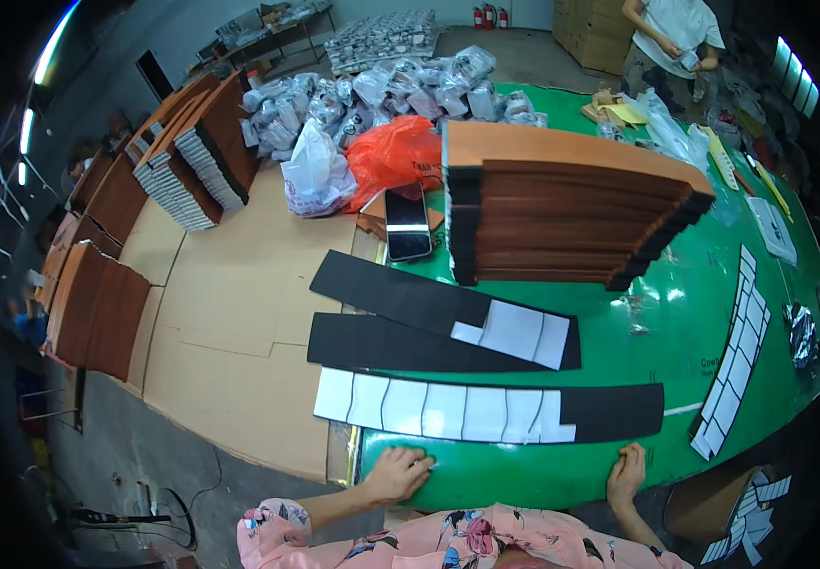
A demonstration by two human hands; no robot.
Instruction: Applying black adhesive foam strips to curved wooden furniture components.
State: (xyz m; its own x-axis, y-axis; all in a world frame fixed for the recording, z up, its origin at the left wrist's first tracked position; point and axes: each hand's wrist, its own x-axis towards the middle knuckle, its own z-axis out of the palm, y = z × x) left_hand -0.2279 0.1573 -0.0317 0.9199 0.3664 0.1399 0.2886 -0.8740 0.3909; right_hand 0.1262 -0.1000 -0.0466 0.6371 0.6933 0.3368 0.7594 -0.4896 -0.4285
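Observation:
A long black strip [618, 408] lies across the green table before me, its left part covered by white backing-paper pieces [443, 408] with curved cuts between them. My left hand [398, 474] rests on the green top just below this strip, fingers loosely bent and a little apart, holding nothing. Near the strip's right end, my right hand [626, 472] leans at the table edge with its fingers curled in; nothing shows in it. Beyond lie two more black strips, a plain one [381, 341] and a slanted one [391, 284] with white paper on its right end.
A stack of brown boards with black edges [562, 218] stands behind the strips. A phone [408, 223] lies beside red and white bags [320, 175]. Board stacks [97, 308] line the left cardboard. A white-pieced strip [737, 351] lies right; a cardboard box [709, 507] sits below. Another person [675, 43] stands far right.

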